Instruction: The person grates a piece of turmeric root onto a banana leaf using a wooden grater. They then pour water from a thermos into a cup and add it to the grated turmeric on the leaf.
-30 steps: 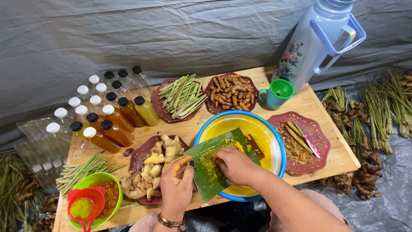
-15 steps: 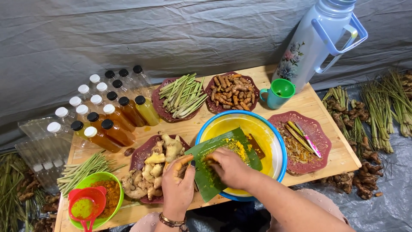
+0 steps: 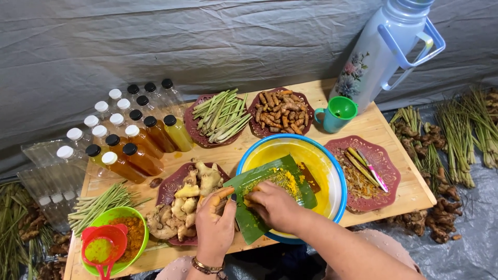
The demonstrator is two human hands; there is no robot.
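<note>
over a yellow bowl (image 3: pixel 332 176), the right hand (image 3: pixel 272 205) fingers press grated turmeric (image 3: pixel 282 181) on a banana leaf (image 3: pixel 254 225); the left hand (image 3: pixel 215 225), fingers curled, grips the leaf's edge. much turmeric looks still unwrapped.

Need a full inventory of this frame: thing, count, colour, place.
banana leaf: one, green, across the basin
basin: one, yellow, blue rim, centre front
ginger plate: one, maroon, left of basin
turmeric plate: one, maroon, back centre
lemongrass plate: one, maroon, back
bottles: many, amber or clear, left
cup: one, green, beside flask
flask: one, pale blue, back right
left hand: on the leaf's left end
right hand: pressing on leaf
</note>
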